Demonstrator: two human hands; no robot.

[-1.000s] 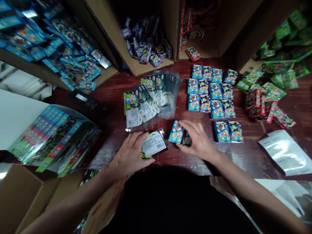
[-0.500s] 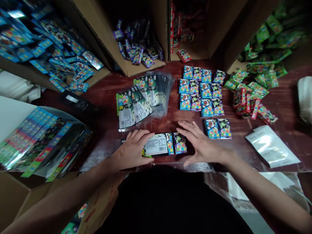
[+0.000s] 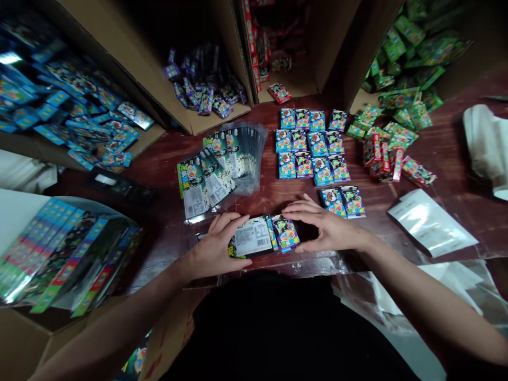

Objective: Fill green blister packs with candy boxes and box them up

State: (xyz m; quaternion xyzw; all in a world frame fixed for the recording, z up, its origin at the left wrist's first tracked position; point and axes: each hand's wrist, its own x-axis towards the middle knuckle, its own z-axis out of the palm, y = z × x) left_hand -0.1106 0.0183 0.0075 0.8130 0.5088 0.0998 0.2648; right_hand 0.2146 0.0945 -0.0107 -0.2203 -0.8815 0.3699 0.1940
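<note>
A black printed clear plastic sleeve (image 3: 252,238) with a white label lies flat at the table's front edge. My left hand (image 3: 212,246) grips its left end, thumb on the near side and fingers on the far side. A blue small box shows partly at the sleeve's right opening. Against that end sits a purple small box (image 3: 286,234), slightly tilted. My right hand (image 3: 327,227) holds the purple box at its right side, fingertips at the far corner and thumb at the near one. A blue box (image 3: 333,202) and another purple box (image 3: 353,201) lie side by side behind the right hand.
Fanned printed sleeves (image 3: 234,159) lie behind my left hand. Rows of blue and purple boxes (image 3: 304,140) stand further back. Loose red boxes (image 3: 379,156) and a silvery packet (image 3: 431,222) lie right. Cartons (image 3: 216,119) of boxes line the back. Filled packs (image 3: 79,248) stand left.
My right hand has moved the purple box left against the sleeve's end, and the box has tilted. The whole view has shifted a little. My left hand keeps its grip on the sleeve.
</note>
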